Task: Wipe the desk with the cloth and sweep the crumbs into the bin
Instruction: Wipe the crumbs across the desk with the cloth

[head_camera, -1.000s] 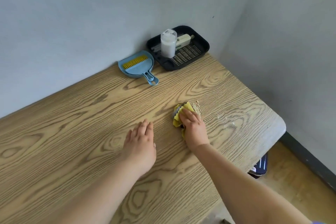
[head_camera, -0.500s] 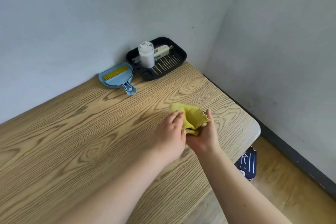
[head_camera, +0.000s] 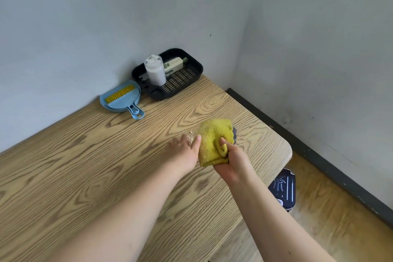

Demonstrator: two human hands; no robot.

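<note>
A yellow cloth (head_camera: 213,138) with a grey underside is held up just above the wooden desk (head_camera: 89,166), near its right end. My right hand (head_camera: 232,160) grips the cloth's lower part, thumb pressed into a fold. My left hand (head_camera: 184,151) touches the cloth's left edge with thumb and fingers. A small heap of pale crumbs (head_camera: 190,135) lies on the desk just beyond my left fingers. A dark blue bin (head_camera: 285,188) stands on the floor below the desk's right edge, partly hidden by the desktop.
A blue dustpan (head_camera: 122,100) holding a yellow-bristled brush sits at the back against the wall. Beside it is a black slotted tray (head_camera: 187,76) with a white jar (head_camera: 155,70) and a pale tube. Walls close in behind and on the right.
The cloth came off the desk, where my right hand pressed it a second ago. My left hand left the desktop and joined it at the cloth, which now hangs more unfolded.
</note>
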